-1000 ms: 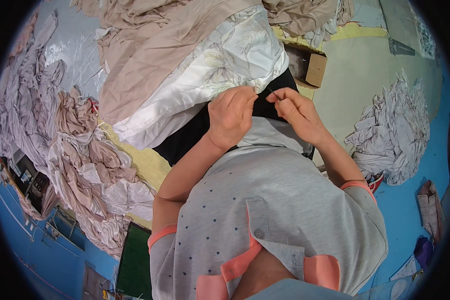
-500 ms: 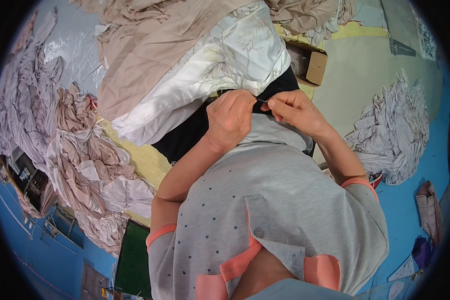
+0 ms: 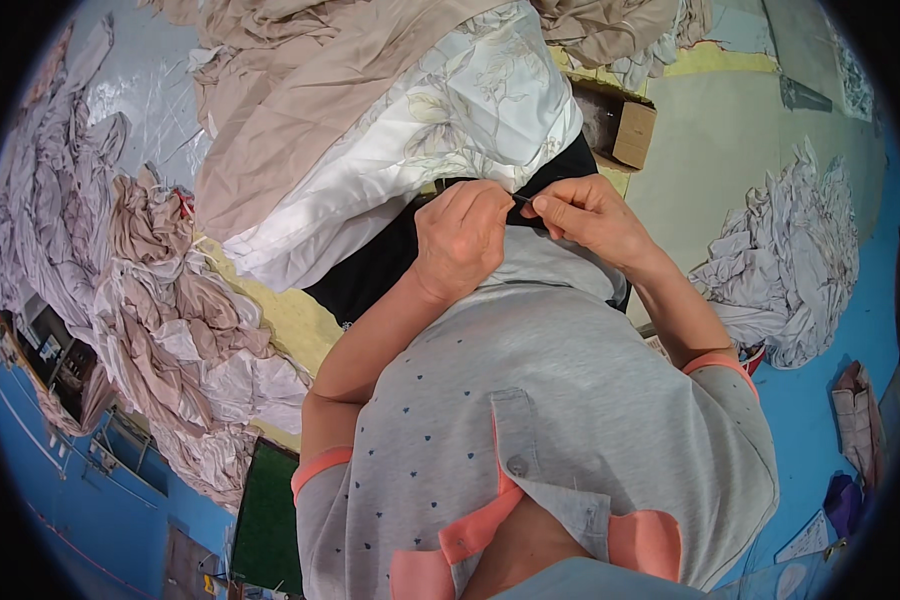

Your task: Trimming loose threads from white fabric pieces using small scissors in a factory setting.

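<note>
My left hand (image 3: 460, 235) and my right hand (image 3: 592, 222) meet in front of my body, close together above the black cloth (image 3: 375, 270) on my lap. Between the thumb and finger of my right hand is a small, thin dark piece (image 3: 520, 198), its far end reaching the left fingertips. Too little of it shows to tell its kind. The left fingers are curled in a pinch, and what lies inside them is hidden. Just beyond the hands lies white cloth with a pale flower print (image 3: 470, 110), joined by a broad beige cloth (image 3: 300, 120) spreading to the upper left.
A cardboard box (image 3: 634, 135) with its flap up stands past my right hand. Crumpled pale cloth (image 3: 785, 260) is heaped at the right. Beige and white cloth (image 3: 190, 330) is piled along the left, with greyish cloth (image 3: 55, 190) farther out. Blue floor (image 3: 810, 430) shows at the right.
Almost nothing differs. Both hands keep their place and their pinch, with only a very slight shift in the right fingers.
</note>
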Available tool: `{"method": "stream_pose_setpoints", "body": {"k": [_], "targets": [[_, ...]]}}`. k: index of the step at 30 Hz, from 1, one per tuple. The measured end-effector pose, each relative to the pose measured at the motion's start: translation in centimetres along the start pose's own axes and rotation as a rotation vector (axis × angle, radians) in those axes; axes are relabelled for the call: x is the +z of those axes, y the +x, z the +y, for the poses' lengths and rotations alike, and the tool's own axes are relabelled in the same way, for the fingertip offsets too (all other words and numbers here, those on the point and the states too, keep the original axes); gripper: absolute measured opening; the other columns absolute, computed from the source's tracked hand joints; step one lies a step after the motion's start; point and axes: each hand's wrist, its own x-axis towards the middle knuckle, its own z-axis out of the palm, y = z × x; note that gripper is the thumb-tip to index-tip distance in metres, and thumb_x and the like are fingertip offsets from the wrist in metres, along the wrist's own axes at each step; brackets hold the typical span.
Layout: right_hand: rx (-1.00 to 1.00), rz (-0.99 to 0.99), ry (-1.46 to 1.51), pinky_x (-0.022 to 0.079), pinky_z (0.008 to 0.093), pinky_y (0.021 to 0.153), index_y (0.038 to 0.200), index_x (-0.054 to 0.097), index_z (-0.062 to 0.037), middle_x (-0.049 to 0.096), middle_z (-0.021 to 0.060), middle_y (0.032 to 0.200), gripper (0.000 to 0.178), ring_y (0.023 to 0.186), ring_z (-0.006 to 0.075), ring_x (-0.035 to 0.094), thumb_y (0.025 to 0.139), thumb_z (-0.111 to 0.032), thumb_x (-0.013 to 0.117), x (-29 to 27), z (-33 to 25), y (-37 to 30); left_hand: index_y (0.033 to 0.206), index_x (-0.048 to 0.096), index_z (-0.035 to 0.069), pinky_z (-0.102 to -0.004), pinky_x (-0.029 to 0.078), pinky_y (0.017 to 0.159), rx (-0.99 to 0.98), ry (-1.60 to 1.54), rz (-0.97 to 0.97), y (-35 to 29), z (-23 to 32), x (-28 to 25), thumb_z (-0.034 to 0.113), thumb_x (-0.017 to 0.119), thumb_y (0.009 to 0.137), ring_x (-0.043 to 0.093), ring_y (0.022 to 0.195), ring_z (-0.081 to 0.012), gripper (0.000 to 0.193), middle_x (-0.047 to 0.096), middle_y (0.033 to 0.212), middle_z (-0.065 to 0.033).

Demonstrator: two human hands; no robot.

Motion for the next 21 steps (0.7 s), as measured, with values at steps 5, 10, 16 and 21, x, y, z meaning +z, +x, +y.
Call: {"method": "stream_pose_setpoints", "body": {"k": [5, 10, 16, 21], "targets": [[0.015, 0.008, -0.001, 0.033, 0.0187, 0.051, 0.09, 0.069, -0.0005, 0.053, -0.0039, 0.061, 0.026, 0.057, 0.0023, 0.043, 0.094, -0.024, 0.058, 0.1, -0.2, 0.0, 0.078, 0.058, 0.002, -0.0329, 0.05, 0.058, -0.012, -0.002, -0.001, 0.0, 0.0, 0.0, -0.004, 0.065, 0.067, 0.061, 0.068, -0.0252, 0.014, 0.061, 0.077, -0.0091], [0.029, 0.02, -0.027, 0.034, 0.0188, 0.051, 0.09, 0.069, -0.0003, 0.053, -0.0039, 0.061, 0.025, 0.057, 0.0024, 0.044, 0.093, -0.023, 0.059, 0.0, -0.4, 0.0, 0.078, 0.059, 0.002, -0.0326, 0.05, 0.059, -0.025, 0.005, -0.008, 0.0, 0.1, 0.0, -0.004, 0.065, 0.067, 0.061, 0.068, -0.0251, 0.014, 0.061, 0.077, -0.0092], [0.008, 0.021, 0.005, 0.033, 0.0191, 0.051, 0.093, 0.068, -0.0001, 0.053, -0.004, 0.063, 0.024, 0.057, 0.0024, 0.043, 0.092, -0.023, 0.06, 0.2, -0.3, -0.4, 0.079, 0.059, 0.002, -0.0331, 0.05, 0.058, -0.017, -0.051, 0.045, 0.2, 0.3, 0.0, -0.005, 0.066, 0.067, 0.061, 0.066, -0.0256, 0.015, 0.061, 0.075, -0.0091], [-0.102, 0.12, 0.2, 0.033, 0.0184, 0.048, 0.098, 0.068, 0.0003, 0.06, -0.0004, 0.07, 0.018, 0.056, 0.0016, 0.044, 0.087, -0.014, 0.066, 1.0, -0.7, -1.3, 0.079, 0.062, 0.002, -0.0305, 0.046, 0.051, 0.163, -0.096, -0.004, 1.3, 1.3, 0.2, -0.001, 0.064, 0.066, 0.058, 0.061, -0.0219, 0.014, 0.059, 0.074, -0.0076]]}}
